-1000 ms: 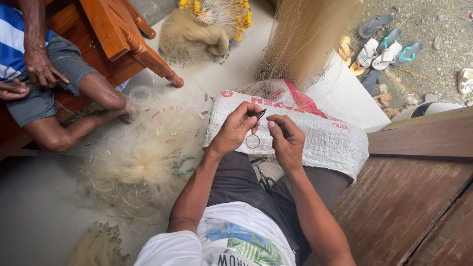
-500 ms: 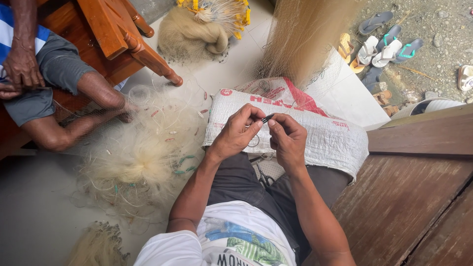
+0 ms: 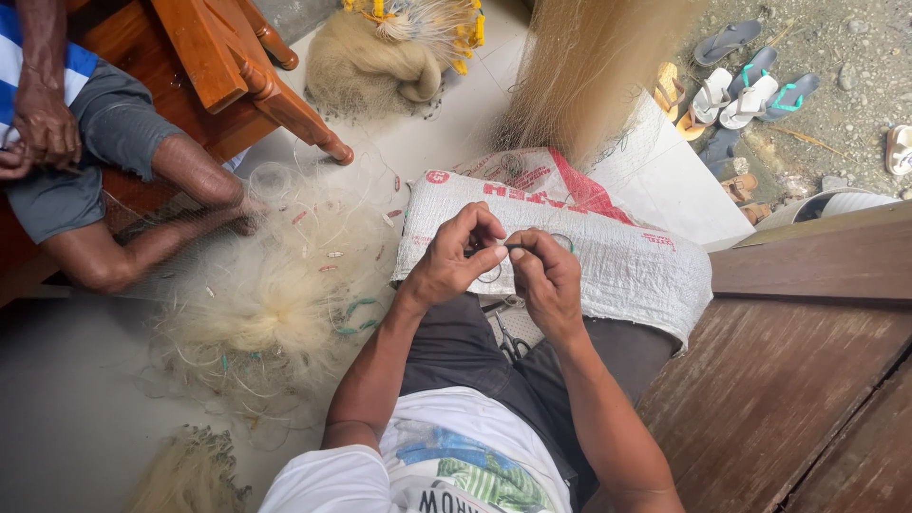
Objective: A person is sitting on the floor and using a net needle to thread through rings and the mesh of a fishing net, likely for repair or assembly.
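Where the two hands meet above the lap, a thin dark tool (image 3: 513, 247), too small to tell its kind, lies crosswise between them, right at the fingertips and over the white woven sack (image 3: 627, 271) that drapes the person's knees; the left hand (image 3: 454, 261) has its thumb and forefinger pressed together on the tool's near end, the other fingers curled above; the right hand (image 3: 543, 275) is folded into a loose fist, its thumb and forefinger pinched on the tool's other end, so that the two hands all but touch; whether a fine line also runs through the pinch I cannot tell, though a thin pale loop (image 3: 490, 275) hangs just below the left thumb, against the sack. A pair of small scissors (image 3: 511, 340) lies on the dark shorts just beneath the hands, apart from both. To the left a heap of pale fishing net (image 3: 275, 313) spreads over the floor, reaching the bare feet of another person (image 3: 57, 142) seated on a wooden bench (image 3: 237, 66), whose hands rest at their own lap; more net hangs as a sheer curtain (image 3: 589, 66) beyond the sack; several sandals (image 3: 741, 85) lie on the gravel at upper right.
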